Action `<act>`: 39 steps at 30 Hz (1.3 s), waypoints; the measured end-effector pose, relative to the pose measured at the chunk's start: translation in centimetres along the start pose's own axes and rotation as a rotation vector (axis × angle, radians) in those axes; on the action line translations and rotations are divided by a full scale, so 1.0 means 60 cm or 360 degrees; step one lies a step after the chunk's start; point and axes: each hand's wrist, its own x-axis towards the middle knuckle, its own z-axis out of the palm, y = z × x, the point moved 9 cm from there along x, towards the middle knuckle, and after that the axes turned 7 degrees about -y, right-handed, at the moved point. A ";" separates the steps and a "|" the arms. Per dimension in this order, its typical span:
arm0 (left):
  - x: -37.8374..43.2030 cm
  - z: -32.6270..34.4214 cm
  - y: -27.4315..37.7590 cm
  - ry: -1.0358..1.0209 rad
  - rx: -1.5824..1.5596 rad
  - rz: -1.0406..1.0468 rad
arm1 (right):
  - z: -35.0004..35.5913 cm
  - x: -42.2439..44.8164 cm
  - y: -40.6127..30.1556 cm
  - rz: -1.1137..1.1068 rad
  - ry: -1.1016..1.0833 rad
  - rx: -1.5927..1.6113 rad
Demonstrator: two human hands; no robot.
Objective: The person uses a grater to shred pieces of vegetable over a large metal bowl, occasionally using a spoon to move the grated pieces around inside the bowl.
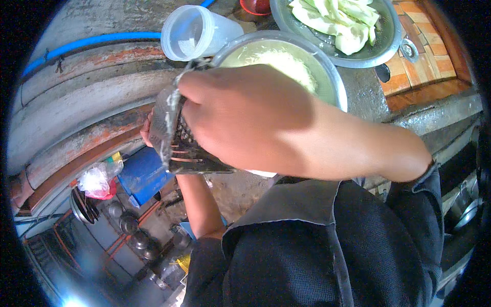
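In the head view, my right hand lies over a metal grater, thumb at its upper rim; its other fingers are hidden. White shreds cling to the grater's edge. Fingers of my left hand curl around the grater's far left side, the rest of that hand being hidden behind it. Beyond my right hand, a metal basin holds pale shreds, partly covered by the hand. Pale green peeled vegetable pieces lie in a perforated metal colander at the top right.
A translucent plastic container lies tilted beside the basin, near a blue hose. A red bowl shows at the top. Below left are a blue box, plastic bags and several metal vessels. A tiled surface is at the right.
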 end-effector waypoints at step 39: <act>0.049 -0.019 0.054 -0.0141 -0.0096 0.0187 | 0.021 -0.047 0.201 0.0182 0.0112 0.0474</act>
